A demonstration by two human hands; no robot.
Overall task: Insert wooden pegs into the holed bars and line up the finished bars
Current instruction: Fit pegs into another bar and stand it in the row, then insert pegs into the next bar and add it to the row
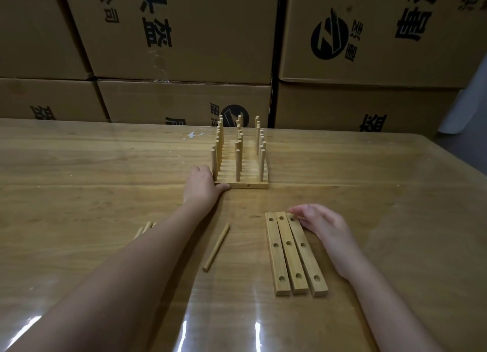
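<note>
Stacked cardboard boxes (184, 35) with dark printing fill the background behind a wide wooden table (79, 167), which has a glossy surface that reflects light. Two bare forearms reach in from the bottom edge.

Near the middle of the table, toward the far side, finished bars (245, 167) lie side by side and touch, forming a row that runs away from the viewer. Each carries three upright pegs, so the pegs stand in three lines.

The left hand (201, 184) is at the left end of the front bar (247, 185). The thumb lies along the bar's front face and the fingers bend round its end, holding it (how firmly cannot be told).

Nearer and to the right, three empty bars (290, 254) lie flat and close together. They point roughly away from the viewer, and each has three holes.

The right hand (320, 221) rests just beside them, palm down. The fingers are relaxed and slightly spread, and the fingertips touch the far end of the rightmost bar. The hand grasps nothing.

Between the forearms a loose peg (216, 247) lies flat at a slant. A few more pegs (145, 227) show at the left, partly hidden behind the left forearm.
</note>
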